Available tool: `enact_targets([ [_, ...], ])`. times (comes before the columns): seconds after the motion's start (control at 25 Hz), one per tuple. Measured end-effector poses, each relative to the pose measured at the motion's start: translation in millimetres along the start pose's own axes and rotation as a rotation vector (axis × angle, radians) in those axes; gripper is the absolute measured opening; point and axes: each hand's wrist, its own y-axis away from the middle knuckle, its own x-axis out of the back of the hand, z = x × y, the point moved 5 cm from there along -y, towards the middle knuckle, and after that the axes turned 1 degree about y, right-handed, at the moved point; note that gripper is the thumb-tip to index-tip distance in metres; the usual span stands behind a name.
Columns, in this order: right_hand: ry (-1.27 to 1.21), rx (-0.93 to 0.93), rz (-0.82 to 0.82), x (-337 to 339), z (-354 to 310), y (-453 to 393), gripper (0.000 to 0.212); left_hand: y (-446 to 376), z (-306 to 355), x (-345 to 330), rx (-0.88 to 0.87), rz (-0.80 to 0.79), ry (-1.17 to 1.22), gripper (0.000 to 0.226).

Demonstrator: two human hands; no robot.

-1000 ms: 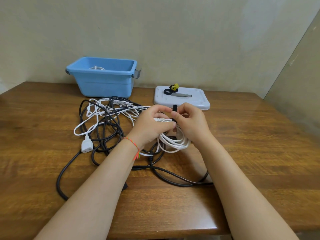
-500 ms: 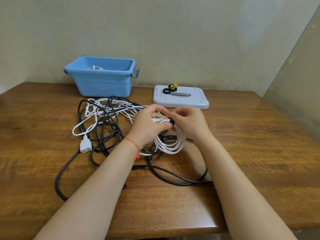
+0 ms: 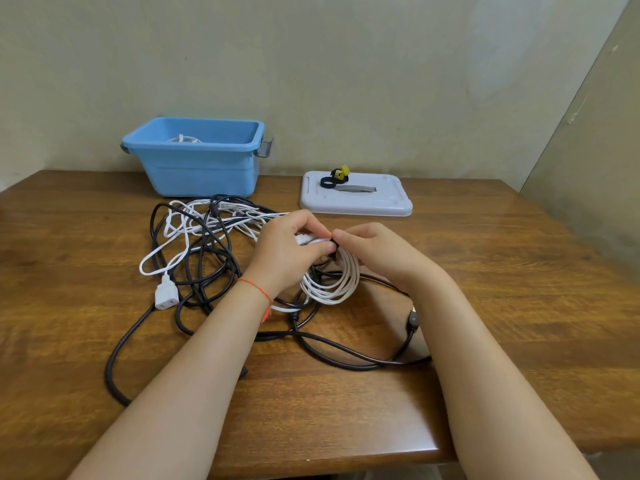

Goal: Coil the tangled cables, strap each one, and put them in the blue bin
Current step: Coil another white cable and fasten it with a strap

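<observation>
A coiled white cable (image 3: 332, 289) hangs between my hands just above the wooden table (image 3: 519, 289). My left hand (image 3: 287, 251) grips the top of the coil. My right hand (image 3: 374, 251) pinches a black strap (image 3: 334, 244) wrapped round the coil's top. Behind and left lies a tangle of black cable (image 3: 204, 268) and white cable (image 3: 180, 237) with a white plug (image 3: 165, 295). The blue bin (image 3: 197, 157) stands at the back left with a white cable (image 3: 183, 138) inside.
A white lid-like tray (image 3: 384, 202) at the back centre carries a black strap roll (image 3: 327, 182) and a yellow strap (image 3: 341, 172). A black cable loop (image 3: 346, 355) runs under my forearms near the front edge. Walls close the back and right.
The strap's free end stood up above the coil a second ago; it is now wound down round the coil's top. Both hands have stayed in nearly the same place.
</observation>
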Motion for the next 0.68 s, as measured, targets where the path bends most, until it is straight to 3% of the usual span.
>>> enact_targets([
  [0.28, -0.407, 0.028, -0.247, -0.3, 10.5, -2.5, 0.034, 1.0, 4.2, 1.5, -0.017, -0.074, 0.207, 0.017],
  [0.4, -0.666, 0.025, -0.289, -5.0, 2.0, 1.0, 0.03, -2.0, 1.1, 6.4, 0.145, -0.024, 0.451, 0.031],
  [0.52, -0.88, 0.06, -0.331, 0.9, -20.0, 7.2, 0.029, -7.2, 5.4, 8.7, 0.324, -0.022, 0.673, 0.028],
  [0.68, -0.896, 0.18, -0.435, 3.8, -53.9, 17.0, 0.016, -18.7, 21.1, 16.8, 0.354, -0.012, 0.782, 0.02],
])
